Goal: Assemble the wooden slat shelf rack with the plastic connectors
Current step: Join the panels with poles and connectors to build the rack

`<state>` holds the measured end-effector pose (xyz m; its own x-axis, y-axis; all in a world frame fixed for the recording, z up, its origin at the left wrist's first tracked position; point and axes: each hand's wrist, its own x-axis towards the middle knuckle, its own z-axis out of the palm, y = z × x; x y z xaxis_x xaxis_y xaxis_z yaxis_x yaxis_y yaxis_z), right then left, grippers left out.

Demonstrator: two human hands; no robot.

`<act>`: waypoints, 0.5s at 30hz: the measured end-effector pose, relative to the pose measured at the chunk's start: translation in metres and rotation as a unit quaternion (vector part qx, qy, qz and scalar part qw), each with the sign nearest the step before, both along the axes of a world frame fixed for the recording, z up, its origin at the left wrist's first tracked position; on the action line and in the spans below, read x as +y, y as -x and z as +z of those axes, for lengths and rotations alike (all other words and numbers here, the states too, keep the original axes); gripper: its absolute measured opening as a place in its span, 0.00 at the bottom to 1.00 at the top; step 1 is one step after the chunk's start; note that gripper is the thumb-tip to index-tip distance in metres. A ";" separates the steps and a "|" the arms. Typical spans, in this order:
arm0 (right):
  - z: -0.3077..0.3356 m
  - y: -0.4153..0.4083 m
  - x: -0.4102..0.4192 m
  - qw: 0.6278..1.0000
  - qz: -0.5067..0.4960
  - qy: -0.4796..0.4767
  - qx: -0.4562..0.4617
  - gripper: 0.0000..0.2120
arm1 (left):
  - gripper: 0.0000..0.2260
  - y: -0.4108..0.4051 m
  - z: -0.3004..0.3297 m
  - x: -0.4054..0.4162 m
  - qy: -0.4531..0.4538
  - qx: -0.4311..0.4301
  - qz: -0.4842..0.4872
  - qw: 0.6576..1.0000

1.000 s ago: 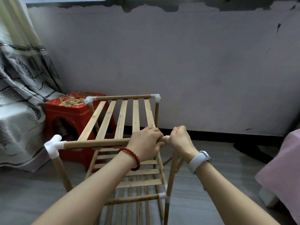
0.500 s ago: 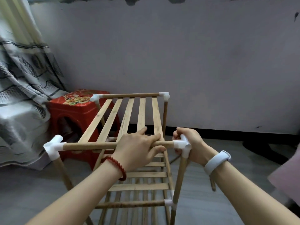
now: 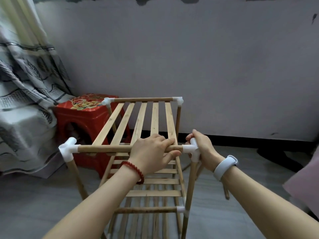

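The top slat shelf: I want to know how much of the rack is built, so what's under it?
Under the top slat shelf a lower slatted tier and a front rail with a white connector show; the left hand covers part.

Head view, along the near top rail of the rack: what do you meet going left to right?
White corner connector → bare wooden rail → left hand gripping the rail → white corner connector at the right end → right hand holding that connector.
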<state>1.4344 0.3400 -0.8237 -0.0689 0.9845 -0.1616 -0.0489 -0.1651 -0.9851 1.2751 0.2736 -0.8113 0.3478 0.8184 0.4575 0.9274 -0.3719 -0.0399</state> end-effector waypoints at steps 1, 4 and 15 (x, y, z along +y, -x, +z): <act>-0.003 -0.002 -0.006 0.999 -0.019 -0.028 0.002 0.17 | 0.24 0.001 0.000 -0.002 -0.004 -0.007 -0.004 1.000; -0.017 -0.002 -0.034 0.993 -0.011 -0.110 0.029 0.15 | 0.22 0.008 -0.005 -0.007 -0.035 -0.008 -0.011 0.999; -0.001 0.047 -0.062 0.980 0.096 -0.171 -0.024 0.19 | 0.19 0.060 0.012 -0.033 -0.001 -0.035 0.008 0.999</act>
